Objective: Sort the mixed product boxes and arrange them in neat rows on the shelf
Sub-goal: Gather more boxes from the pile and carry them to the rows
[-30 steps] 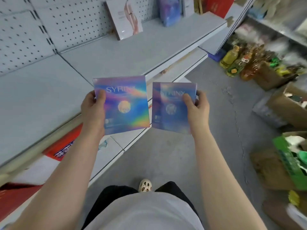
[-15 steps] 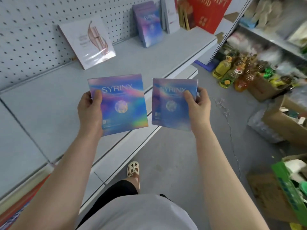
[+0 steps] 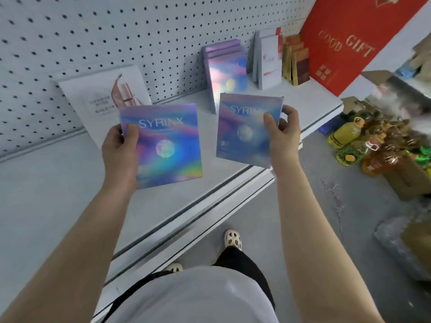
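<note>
My left hand [image 3: 120,150] grips a flat holographic SYRINX box [image 3: 168,148] by its left edge, held face up over the grey shelf [image 3: 58,183]. My right hand [image 3: 283,134] grips a second SYRINX box [image 3: 242,129] by its right edge, thumb on its face. Both boxes hover above the shelf, side by side and apart. Behind them a row of matching holographic boxes [image 3: 225,71] stands upright against the pegboard. A white cosmetics box [image 3: 102,99] leans on the pegboard to the left, partly hidden by my left-hand box.
Further right on the shelf stand white boxes [image 3: 268,59], gold-brown boxes [image 3: 296,61] and a big red GOOD GIFT box [image 3: 345,45]. On the floor at right are oil bottles [image 3: 347,134] and cardboard cartons [image 3: 405,180]. My feet are near the shelf base.
The view has swung right along the shelf and closer. Both hands have carried their boxes forward over the shelf toward the standing holographic row, which now sits just behind them.
</note>
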`<move>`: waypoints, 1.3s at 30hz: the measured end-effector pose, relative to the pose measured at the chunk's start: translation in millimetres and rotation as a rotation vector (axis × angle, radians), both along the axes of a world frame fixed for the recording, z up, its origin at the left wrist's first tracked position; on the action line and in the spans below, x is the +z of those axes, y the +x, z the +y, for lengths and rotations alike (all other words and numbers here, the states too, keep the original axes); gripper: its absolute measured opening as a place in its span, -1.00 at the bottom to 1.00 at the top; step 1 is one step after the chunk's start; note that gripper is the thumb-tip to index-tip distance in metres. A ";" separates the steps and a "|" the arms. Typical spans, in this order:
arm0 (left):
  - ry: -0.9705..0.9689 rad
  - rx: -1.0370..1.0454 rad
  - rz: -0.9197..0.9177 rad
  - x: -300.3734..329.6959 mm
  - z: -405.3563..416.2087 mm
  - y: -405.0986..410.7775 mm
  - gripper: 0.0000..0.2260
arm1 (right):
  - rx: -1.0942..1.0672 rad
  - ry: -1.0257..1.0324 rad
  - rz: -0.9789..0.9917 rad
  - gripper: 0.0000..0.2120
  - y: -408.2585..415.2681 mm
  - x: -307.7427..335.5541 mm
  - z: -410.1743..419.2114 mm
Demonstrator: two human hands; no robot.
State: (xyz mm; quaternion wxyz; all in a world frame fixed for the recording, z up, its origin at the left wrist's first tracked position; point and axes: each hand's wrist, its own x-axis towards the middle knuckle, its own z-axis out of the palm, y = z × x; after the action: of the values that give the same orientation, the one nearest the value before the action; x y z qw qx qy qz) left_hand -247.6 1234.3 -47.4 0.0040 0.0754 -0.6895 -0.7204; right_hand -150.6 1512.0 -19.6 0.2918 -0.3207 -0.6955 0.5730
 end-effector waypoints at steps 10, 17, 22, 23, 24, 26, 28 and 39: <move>0.082 0.255 -0.020 -13.1 114.6 -19.3 -0.89 | 0.576 -0.008 -0.031 -0.69 -151.1 -10.0 162.4; 0.095 0.393 -0.058 -20.8 174.1 -7.2 -0.85 | 0.791 0.319 -0.226 -0.47 -221.1 -24.9 209.9; 0.046 0.371 -0.041 -18.7 192.2 -1.5 -0.84 | 0.726 0.487 -0.274 -0.52 -239.8 -38.3 211.0; 0.040 0.366 -0.037 -18.2 196.8 -1.0 -0.84 | 0.701 0.500 -0.273 -0.45 -238.8 -37.7 210.3; 0.023 0.363 -0.030 -17.7 201.7 -0.8 -0.83 | 0.663 0.537 -0.252 -0.37 -238.1 -36.6 210.1; -0.009 0.347 -0.014 -15.9 211.9 -0.5 -0.84 | 0.592 0.649 -0.161 -0.34 -231.8 -28.4 206.4; -0.007 0.325 -0.023 -15.9 221.1 -0.9 -0.89 | 0.608 0.682 -0.004 -0.55 -219.6 -14.6 194.6; -0.112 0.104 -0.003 -32.3 261.1 -10.6 -0.77 | 1.183 0.330 -0.202 -0.69 -182.3 -15.4 201.8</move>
State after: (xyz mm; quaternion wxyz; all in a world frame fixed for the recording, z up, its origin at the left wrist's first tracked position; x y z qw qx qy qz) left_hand -258.2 1495.4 -79.7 0.0447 0.1118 -0.7237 -0.6795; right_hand -332.8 1713.8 -35.0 -0.0965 0.1155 -0.8589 0.4896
